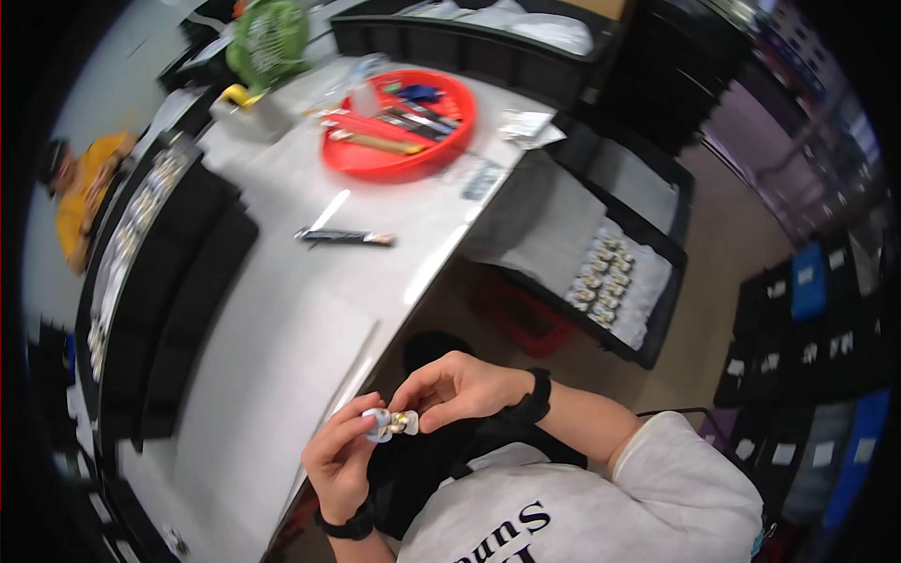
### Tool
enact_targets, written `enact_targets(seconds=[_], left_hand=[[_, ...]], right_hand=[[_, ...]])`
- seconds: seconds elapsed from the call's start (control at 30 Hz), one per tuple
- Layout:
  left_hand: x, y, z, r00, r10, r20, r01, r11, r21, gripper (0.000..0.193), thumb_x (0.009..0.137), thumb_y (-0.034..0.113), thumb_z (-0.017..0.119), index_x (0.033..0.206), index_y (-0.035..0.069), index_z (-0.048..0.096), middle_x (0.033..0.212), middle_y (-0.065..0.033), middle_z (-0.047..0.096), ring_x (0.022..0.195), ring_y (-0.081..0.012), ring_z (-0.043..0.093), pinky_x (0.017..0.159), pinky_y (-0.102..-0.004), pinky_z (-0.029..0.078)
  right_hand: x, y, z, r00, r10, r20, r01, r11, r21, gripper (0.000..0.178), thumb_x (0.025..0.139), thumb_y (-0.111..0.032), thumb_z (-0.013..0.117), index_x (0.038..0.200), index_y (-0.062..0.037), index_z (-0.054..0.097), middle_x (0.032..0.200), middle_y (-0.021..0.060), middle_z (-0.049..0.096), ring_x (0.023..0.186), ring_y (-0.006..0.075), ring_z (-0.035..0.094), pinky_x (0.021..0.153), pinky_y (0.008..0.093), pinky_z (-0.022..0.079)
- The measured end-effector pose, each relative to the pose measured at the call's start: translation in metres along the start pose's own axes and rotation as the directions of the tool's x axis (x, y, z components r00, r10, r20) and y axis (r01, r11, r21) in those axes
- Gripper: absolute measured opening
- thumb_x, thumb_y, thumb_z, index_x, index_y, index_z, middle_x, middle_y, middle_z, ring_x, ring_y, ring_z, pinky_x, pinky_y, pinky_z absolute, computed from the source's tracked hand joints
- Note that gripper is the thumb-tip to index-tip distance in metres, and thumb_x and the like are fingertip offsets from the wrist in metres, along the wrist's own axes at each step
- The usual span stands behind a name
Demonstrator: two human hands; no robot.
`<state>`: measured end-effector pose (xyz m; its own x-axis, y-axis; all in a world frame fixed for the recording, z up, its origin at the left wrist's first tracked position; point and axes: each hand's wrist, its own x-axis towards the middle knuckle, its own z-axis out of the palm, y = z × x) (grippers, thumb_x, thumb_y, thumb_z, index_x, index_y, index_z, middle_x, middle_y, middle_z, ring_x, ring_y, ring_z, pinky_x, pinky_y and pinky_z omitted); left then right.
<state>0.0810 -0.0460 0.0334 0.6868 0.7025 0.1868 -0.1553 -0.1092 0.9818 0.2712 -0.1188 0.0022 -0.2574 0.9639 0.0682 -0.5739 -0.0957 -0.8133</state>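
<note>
A small white and gold figurine (402, 422) is in front of my body, just off the table's near edge. My left hand (340, 452) pinches its pale, rounded end between thumb and fingers. My right hand (462, 387) comes in from the other side, its thumb and bent fingertips closed at the figurine's right end. The fingers cover part of the piece, so its finer shape is hard to make out. Each wrist wears a black band.
The white table (272, 319) bears a dark-handled tool (347, 238) and a red round tray (399, 171) of tools. Black crates (211, 244) stand stacked at the left. At the right, a lined black crate (657, 333) holds rows of small figurines (601, 277). A co-worker (89, 192) sits far left.
</note>
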Motion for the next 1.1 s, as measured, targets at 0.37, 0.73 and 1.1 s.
enact_targets(seconds=[0.37,0.73,1.1], left_hand=[[0.024,-0.012,-0.006,0.890,0.098,-0.445,0.144,0.866,0.479,0.017,0.080,-0.008,0.049,0.094,-0.004,0.057,0.111,-0.0137,0.053,0.097,-0.0192,0.053,0.085,-0.0276,0.041],[0.025,-0.044,-0.001,0.849,0.284,-0.446,0.174,0.646,0.743,0.013,0.079,-0.006,0.049,0.088,-0.002,0.057,0.104,-0.0112,0.053,0.095,-0.0197,0.052,0.080,-0.0265,0.042],[0.027,-0.043,-0.002,0.855,0.340,-0.391,0.144,0.568,0.810,0.013,0.076,-0.008,0.049,0.085,-0.002,0.058,0.099,-0.0115,0.055,0.092,-0.0219,0.053,0.080,-0.0289,0.041]], right_hand=[[-0.196,-0.051,-0.248,0.148,-0.786,-0.600,-0.370,0.519,-0.771,0.020,0.070,0.004,0.059,0.089,-0.0023,0.061,0.079,0.0029,0.062,0.069,0.0090,0.057,0.063,0.0222,0.047],[-0.257,-0.033,-0.375,-0.056,-0.740,-0.670,-0.774,0.457,-0.439,0.020,0.065,0.005,0.066,0.083,-0.0015,0.061,0.065,0.0044,0.058,0.060,0.0115,0.054,0.060,0.0262,0.045],[-0.238,-0.048,-0.356,0.104,-0.651,-0.752,-0.866,0.313,-0.390,0.017,0.074,-0.004,0.056,0.089,-0.0045,0.064,0.081,0.0114,0.063,0.080,0.0305,0.059,0.076,0.0368,0.046]])
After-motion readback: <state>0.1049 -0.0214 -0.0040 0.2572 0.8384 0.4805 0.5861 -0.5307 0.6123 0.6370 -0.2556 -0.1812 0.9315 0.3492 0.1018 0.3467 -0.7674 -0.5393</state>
